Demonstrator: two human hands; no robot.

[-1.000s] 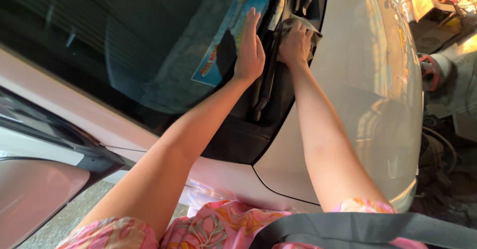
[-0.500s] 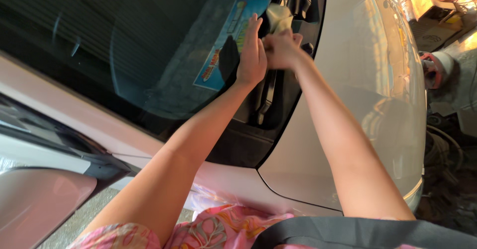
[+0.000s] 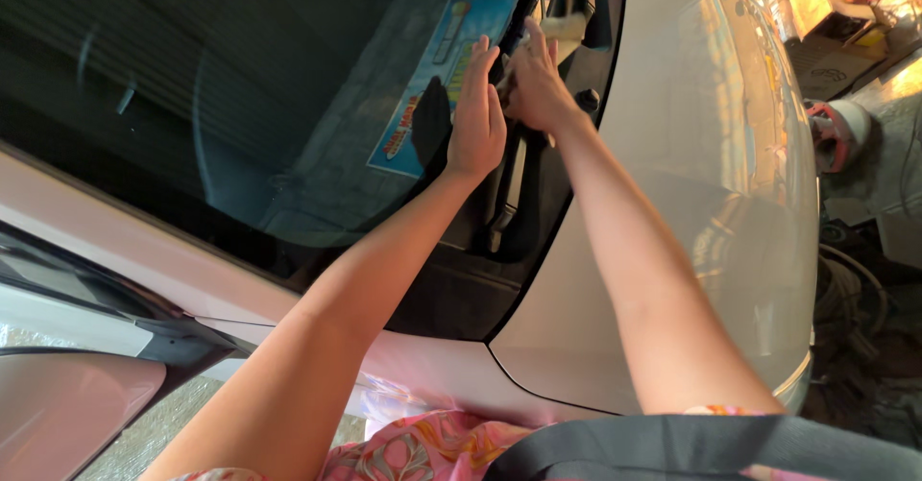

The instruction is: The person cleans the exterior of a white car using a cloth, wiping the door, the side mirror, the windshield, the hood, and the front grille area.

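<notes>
Seen from above, both bare arms stretched forward over a pale, glossy car bonnet (image 3: 711,155) toward the base of a dark tinted windscreen (image 3: 240,107); left hand (image 3: 475,116) open and flat, fingers together, palm pressed against the glass; just beyond its fingertips, a black wiper blade (image 3: 523,1) running up along the glass edge; beside the left palm, a blue and yellow rectangular sticker (image 3: 423,97) behind the glass; right hand (image 3: 533,83) touching the left, fingers spread and curled loosely over the black wiper arm (image 3: 509,188), grip not clearly shown; past the right fingertips, a scrap of pale cloth (image 3: 567,28) lying in the dark cowl; near the elbows, pink floral fabric (image 3: 423,447) and a grey strap (image 3: 691,443).
</notes>
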